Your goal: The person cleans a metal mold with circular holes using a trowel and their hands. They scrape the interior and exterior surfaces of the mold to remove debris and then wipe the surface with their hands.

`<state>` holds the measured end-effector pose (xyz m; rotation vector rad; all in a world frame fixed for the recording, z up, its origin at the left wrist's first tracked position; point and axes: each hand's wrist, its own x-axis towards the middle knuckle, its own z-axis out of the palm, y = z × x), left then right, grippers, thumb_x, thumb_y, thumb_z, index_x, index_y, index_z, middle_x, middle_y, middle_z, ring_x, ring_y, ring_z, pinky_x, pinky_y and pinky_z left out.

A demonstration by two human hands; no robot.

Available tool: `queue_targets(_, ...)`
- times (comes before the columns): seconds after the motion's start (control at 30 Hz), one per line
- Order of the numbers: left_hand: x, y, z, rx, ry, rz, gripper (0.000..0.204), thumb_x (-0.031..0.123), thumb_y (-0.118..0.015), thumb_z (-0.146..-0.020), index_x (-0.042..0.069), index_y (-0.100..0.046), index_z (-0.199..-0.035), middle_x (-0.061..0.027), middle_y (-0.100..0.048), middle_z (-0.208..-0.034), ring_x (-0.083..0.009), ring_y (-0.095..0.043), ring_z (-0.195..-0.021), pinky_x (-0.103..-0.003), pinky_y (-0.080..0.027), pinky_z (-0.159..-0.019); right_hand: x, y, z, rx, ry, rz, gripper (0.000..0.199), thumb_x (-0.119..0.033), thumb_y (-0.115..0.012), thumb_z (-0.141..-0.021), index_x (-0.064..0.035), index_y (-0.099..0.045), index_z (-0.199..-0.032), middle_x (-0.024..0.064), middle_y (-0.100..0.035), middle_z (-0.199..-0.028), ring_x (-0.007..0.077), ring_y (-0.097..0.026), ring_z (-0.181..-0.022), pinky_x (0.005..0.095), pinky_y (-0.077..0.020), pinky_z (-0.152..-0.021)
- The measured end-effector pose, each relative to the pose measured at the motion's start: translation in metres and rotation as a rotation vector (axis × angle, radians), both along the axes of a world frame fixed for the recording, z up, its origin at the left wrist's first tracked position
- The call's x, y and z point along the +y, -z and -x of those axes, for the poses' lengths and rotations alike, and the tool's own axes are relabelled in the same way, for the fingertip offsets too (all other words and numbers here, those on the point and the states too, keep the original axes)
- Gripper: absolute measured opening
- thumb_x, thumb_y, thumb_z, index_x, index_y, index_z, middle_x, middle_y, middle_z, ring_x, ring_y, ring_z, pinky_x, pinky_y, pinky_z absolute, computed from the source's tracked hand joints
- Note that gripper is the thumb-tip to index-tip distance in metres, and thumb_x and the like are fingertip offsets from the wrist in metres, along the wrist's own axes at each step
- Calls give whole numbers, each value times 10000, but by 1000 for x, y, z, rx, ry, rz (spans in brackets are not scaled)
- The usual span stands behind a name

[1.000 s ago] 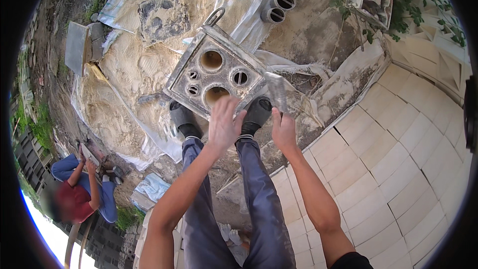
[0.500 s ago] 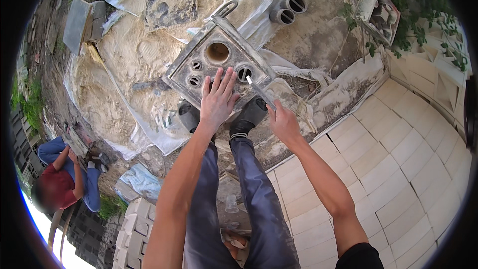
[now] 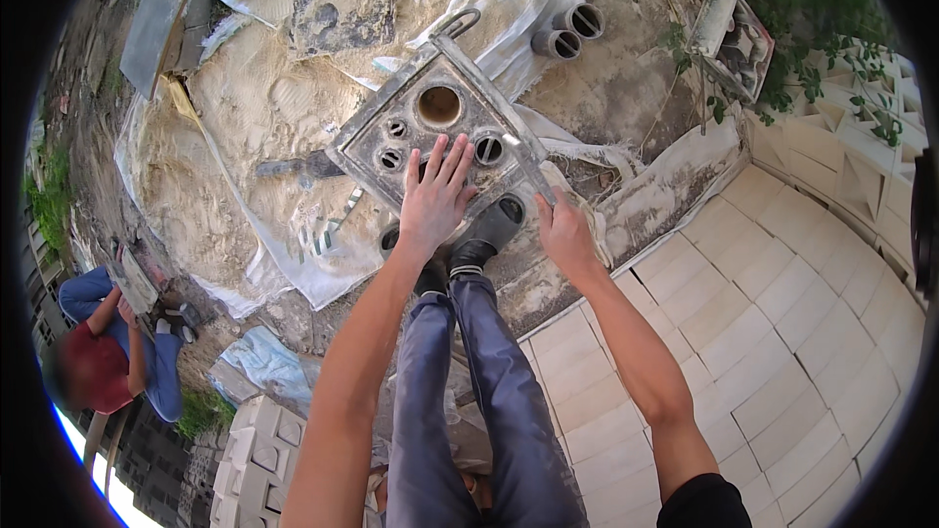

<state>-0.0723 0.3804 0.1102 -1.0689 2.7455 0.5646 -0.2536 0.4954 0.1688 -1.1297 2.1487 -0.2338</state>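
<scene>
A grey, sand-dusted square mould-like block [image 3: 468,117] with a raised rim stands tilted as a diamond before me, a metal loop handle at its far corner. Its top has a wide round opening [image 3: 439,106], a barred round one [image 3: 488,150] and two small ones. My left hand [image 3: 435,205] lies flat on the near part, fingers stretched, partly covering another dark opening. At the block's right edge, my right hand [image 3: 567,235] is closed round a narrow grey bar-like tool [image 3: 530,168] with a white tip. Its exact kind cannot be made out.
Sand on white sheeting [image 3: 230,161] surrounds the block. Two short grey pipes [image 3: 584,22] stand beyond it. Pale stacked slabs [image 3: 743,303] lie right, a cluttered box [image 3: 732,44] far right. A seated person [image 3: 103,362] is at the left. My boots [image 3: 489,225] are close below the block.
The white tip of the tool has moved right, from the barred opening to the block's edge. My legs have drawn closer together. My left hand stays flat on the block.
</scene>
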Motion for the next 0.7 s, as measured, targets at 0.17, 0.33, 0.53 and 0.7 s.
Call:
queue_targets(0.17, -4, -4, 6, -2, -10, -25, 667, 379, -504, -930, 150, -249, -1502, 0, -206, -1572, -223, -159, -1455, -508, -163, -1155, -33, -1, 15, -98, 36, -153, 517, -391, -420, -998, 94, -536, -1139, 340, -604, -767, 492, -603, -814, 536, -467, -702)
queue_targets(0.33, 0, -10, 9, -16, -82, -104, 650, 298, -512, -933, 149, -240, -1503, -5, -206, -1570, -224, -151, -1457, -517, -150, -1161, -46, -12, 24, -180, 97, -118, 549, -423, -404, -997, 99, -570, -1042, 369, -594, -872, 516, -566, -920, 553, -436, -784)
queue_targets(0.53, 28, -3, 26, 396, -569, -338, 672, 211, -600, -888, 117, -297, -1480, -58, -255, -1556, -271, -190, -1447, -530, -143, -1157, -62, -10, 47, -198, -76, -154, 524, -416, -431, -989, 70, -580, -864, 321, -596, -763, 514, -565, -799, 536, -434, -711)
queue_targets(0.7, 42, -1, 50, 277, -660, -132, 737, 290, -640, -866, 71, -290, -1476, -100, -231, -1562, -303, -159, -1454, -532, -125, -1158, -67, -9, 59, -231, -98, -53, 509, -408, -458, -980, 65, -584, -841, 307, -594, -738, 502, -570, -746, 536, -433, -674)
